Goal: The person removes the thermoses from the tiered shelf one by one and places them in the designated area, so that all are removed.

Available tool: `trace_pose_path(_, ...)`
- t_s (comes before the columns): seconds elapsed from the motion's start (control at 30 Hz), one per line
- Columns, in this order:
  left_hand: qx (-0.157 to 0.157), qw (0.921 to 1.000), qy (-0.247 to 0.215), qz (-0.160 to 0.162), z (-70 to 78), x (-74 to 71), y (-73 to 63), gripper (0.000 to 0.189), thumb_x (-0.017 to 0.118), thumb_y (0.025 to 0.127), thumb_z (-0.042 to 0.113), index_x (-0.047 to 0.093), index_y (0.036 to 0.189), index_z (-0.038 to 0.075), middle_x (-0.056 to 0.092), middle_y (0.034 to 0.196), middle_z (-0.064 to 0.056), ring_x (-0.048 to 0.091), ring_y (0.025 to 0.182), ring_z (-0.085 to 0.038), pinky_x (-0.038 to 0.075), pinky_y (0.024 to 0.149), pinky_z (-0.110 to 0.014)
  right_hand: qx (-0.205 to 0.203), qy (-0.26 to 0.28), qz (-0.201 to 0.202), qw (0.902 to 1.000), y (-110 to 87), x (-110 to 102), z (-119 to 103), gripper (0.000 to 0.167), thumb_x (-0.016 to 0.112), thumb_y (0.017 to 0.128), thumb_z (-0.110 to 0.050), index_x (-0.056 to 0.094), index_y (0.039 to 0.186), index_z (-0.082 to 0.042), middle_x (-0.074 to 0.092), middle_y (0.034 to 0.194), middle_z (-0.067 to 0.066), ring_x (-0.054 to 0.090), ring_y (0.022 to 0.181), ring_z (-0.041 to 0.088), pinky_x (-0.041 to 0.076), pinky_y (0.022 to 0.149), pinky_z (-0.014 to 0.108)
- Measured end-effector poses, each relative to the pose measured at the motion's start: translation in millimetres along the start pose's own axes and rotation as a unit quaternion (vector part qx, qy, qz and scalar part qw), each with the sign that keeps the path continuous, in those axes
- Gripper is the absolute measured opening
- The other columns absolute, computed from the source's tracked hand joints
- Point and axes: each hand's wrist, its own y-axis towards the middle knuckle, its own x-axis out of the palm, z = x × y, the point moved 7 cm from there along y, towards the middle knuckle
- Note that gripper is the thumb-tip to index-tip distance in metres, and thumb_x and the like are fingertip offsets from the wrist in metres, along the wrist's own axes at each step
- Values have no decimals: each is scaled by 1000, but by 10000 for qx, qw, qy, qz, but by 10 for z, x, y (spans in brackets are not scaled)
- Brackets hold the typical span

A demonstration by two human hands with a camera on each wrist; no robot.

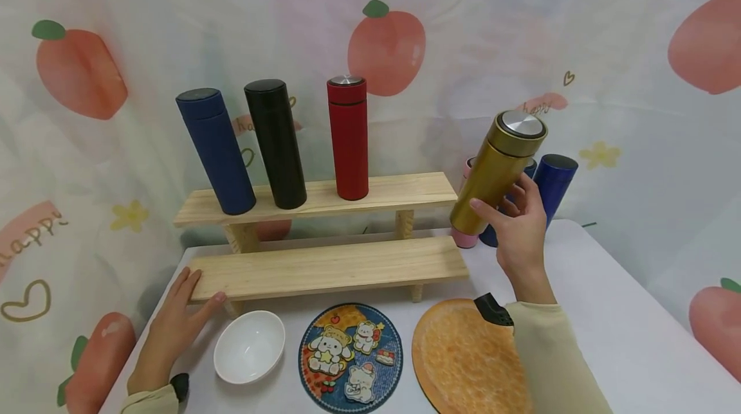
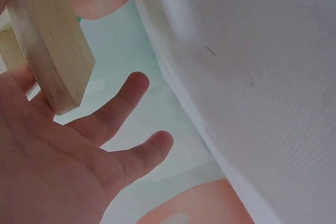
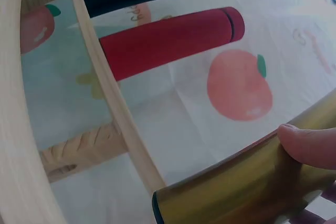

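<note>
My right hand (image 1: pixel 521 227) holds a gold thermos bottle (image 1: pixel 492 176) with a silver lid, tilted and raised beside the upper shelf's right end. In the right wrist view the thumb lies along the gold bottle (image 3: pixel 247 182). My left hand (image 1: pixel 173 321) grips the left end of the lower step of a wooden two-tier stand (image 1: pixel 336 266), its ring and little fingers stretched out in the left wrist view. On the upper step stand a blue bottle (image 1: pixel 217 153), a black bottle (image 1: pixel 276 147) and a red bottle (image 1: pixel 348 141).
Behind the gold bottle stand a dark blue bottle (image 1: pixel 554 186) and a partly hidden pink bottle (image 1: pixel 465 239). In front of the stand are a white bowl (image 1: pixel 250 346), a round cartoon mat (image 1: pixel 350 359) and a bread-patterned round mat (image 1: pixel 463 356). A peach-print curtain (image 1: pixel 492 35) hangs behind.
</note>
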Motion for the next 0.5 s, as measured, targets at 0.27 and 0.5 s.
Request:
trace_pose_path(0.27,-53,9999,3,-93,-29,8,16,107,59,103,66,13,168,-4,-3,173,-33,7,155,-61,16,117,-79,318,-320,198,9988,15,-202,226,80,76,94,8,43,161,-20,46,161,16,48,147,40,36,122,54)
trace_pose_path(0.5,14,9999,-67,-91,-18,1,13,106,60,103,65,13,168,-5,-4,173,-33,6,155,-61,16,117,-80,567,-493,300,9967,56,-307,382,82,77,93,9,40,161,-19,46,161,15,49,142,38,37,122,53)
